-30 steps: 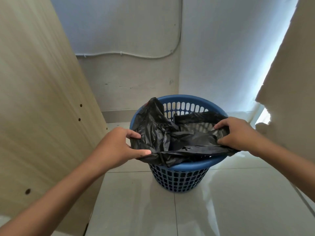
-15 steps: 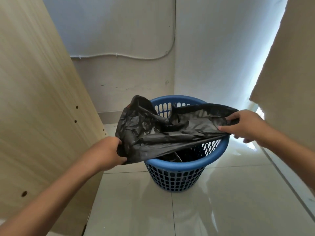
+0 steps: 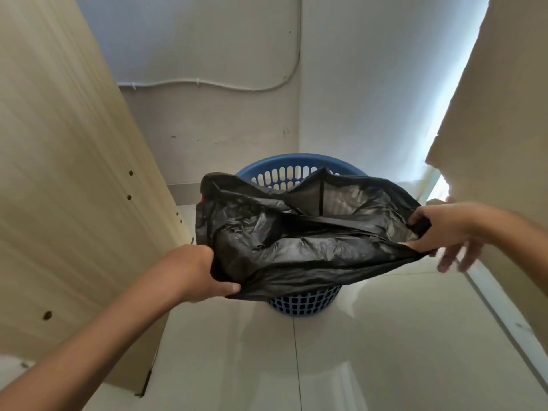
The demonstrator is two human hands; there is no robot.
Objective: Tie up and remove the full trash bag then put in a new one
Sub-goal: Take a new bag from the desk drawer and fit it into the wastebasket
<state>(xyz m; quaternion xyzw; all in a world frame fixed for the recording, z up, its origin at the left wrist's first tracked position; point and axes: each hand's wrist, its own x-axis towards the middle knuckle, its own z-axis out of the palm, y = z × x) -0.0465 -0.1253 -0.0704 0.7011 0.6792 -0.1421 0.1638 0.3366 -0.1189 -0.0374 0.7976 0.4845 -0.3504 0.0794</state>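
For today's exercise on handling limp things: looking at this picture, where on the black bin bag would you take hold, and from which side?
Grip the black bag at its open rim, from opposite sides, as the left hand and right hand do here. The film is limp and crumpled, so only the edge, pulled taut between two grips, gives a firm hold above the blue basket.

A pale wood panel with small drilled holes leans along the left side, its lower edge on the glossy tiled floor. Behind stand plain walls meeting in a corner, with a white cable clipped along the back one and running up the corner. A beige curtain hangs at the right, bright daylight along its edge.
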